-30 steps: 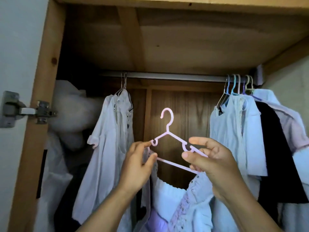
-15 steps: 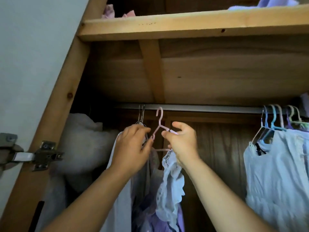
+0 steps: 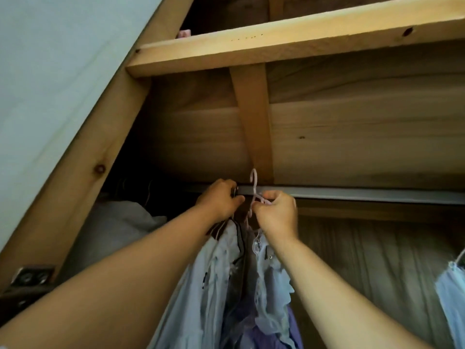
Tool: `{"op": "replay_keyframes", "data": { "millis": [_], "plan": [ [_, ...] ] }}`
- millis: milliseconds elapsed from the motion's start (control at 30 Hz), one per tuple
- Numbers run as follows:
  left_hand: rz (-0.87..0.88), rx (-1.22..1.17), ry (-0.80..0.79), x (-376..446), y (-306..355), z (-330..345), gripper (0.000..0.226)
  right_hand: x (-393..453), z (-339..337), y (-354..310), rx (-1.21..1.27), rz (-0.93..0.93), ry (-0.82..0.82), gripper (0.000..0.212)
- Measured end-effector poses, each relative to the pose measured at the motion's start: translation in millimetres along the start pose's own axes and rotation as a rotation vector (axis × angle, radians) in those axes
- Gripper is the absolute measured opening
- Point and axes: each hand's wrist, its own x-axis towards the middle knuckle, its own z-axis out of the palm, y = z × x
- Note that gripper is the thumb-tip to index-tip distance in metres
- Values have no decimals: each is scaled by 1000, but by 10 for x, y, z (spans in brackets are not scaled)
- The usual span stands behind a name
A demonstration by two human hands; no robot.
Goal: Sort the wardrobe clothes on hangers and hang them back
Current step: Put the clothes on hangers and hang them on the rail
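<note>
A pink plastic hanger is raised to the grey wardrobe rail, its hook sticking up over the rail. My right hand pinches the hanger's right shoulder just under the rail. My left hand grips the hanger's left side, right against the rail. A pale blue lacy garment with a purple part hangs from the hanger below my hands. Whether the hook rests on the rail I cannot tell.
A light blue shirt hangs just left of the garment. Another pale blue garment hangs at the far right. A wooden shelf runs overhead, with a brace under it. A white bundle and a door hinge are at the left.
Both hands have lifted the pink hanger with its garment from chest height up to the rail. The view has tilted upward with them.
</note>
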Motion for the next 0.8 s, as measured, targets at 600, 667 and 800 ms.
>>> {"op": "replay_keyframes", "data": {
  "millis": [600, 667, 800],
  "plan": [
    [160, -115, 49, 649, -243, 437, 63, -15, 66, 208, 113, -114, -275, 35],
    [140, -90, 62, 684, -278, 443, 59, -7, 87, 232, 121, -145, -292, 48],
    [131, -149, 12, 725, -333, 471, 55, 1, 142, 244, 75, -233, -253, 50]
  ]
}}
